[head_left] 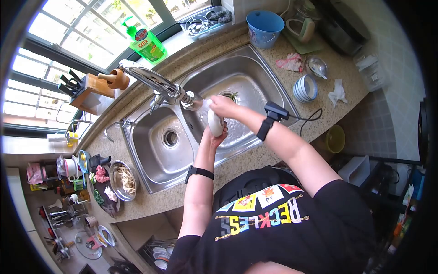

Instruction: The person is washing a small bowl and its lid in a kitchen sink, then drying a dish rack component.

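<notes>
Over the right sink basin (269,75), a white bowl (213,122) is tilted on edge just below the faucet (189,100). My left hand (219,135) grips it from below, fingers curled around its far side. At the bowl's upper edge is my right hand (222,107), its fingers bent and pressed together close to the faucet's mouth. Wet streaks and splashes show on the basin floor behind the hands. Some green scraps (234,96) lie at that basin's drain.
The left basin (153,157) adjoins this one. Stacked bowls (305,88), a pink cloth (290,62) and a blue bucket (263,31) stand on the right counter. Left are a metal bowl of pale strips (123,180) and a knife block (86,91). A cable (310,119) hangs from my right wrist device.
</notes>
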`<state>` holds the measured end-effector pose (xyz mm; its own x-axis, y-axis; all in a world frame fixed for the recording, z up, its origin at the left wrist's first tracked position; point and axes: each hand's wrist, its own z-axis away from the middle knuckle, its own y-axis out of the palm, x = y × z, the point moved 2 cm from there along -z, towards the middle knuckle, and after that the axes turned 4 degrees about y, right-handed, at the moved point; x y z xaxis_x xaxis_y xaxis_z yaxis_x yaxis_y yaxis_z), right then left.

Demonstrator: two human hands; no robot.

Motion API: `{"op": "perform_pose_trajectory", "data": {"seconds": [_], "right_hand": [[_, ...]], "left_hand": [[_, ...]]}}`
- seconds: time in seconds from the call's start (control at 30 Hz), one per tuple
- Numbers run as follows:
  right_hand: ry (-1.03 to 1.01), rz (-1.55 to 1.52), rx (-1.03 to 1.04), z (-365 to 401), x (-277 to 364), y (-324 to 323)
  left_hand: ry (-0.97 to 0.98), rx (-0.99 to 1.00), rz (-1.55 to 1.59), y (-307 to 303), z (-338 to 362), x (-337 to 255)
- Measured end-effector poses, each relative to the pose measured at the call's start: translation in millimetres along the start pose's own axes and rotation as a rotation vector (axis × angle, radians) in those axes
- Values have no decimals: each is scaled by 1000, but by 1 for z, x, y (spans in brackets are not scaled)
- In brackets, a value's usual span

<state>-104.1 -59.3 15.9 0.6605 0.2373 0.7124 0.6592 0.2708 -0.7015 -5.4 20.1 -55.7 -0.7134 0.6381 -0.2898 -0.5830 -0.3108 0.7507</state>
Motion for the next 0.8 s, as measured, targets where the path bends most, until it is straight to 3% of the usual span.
{"op": "perform_pose_trajectory", "data": {"seconds": [0.03, 0.1, 0.2, 0.27, 0.33, 0.4, 0.43, 0.47, 0.5, 0.6, 0.67, 0.7, 0.73, 0.8], "right_hand": [[0, 5, -5, 3, 1, -6], [340, -684, 271, 14, 3, -13], [494, -749, 393, 10, -30, 18], [495, -801, 316, 9, -45, 38], [465, -503, -86, 16, -35, 33], [547, -661, -36, 23, -26, 24], [573, -773, 109, 26, -23, 22], [596, -882, 257, 30, -20, 22], [719, -963, 244, 35, -15, 26], [696, -1164, 66, 48, 4, 26], [693, -1097, 5, 54, 8, 34], [424, -839, -115, 54, 8, 38], [158, -570, -226, 55, 10, 39], [104, -455, -213, 59, 33, 14]], "left_hand": [[49, 66, -19, 8, 2, -2], [125, 126, -91, 18, 3, -8], [196, -1, -158, 31, -2, -8], [259, -22, -115, 38, -6, -6], [321, -47, -76, 43, -5, -8], [381, 14, -67, 50, -2, -12], [388, 67, -42, 39, -10, -15], [389, 67, -43, 34, -14, -16], [429, 11, -8, 33, -13, -19], [489, -6, 22, 26, -22, -25], [494, 78, 123, 19, -26, -28], [621, 21, -110, 12, -17, -27], [466, -82, -53, 43, 20, -32], [166, -301, 118, 111, 99, -42]]}}
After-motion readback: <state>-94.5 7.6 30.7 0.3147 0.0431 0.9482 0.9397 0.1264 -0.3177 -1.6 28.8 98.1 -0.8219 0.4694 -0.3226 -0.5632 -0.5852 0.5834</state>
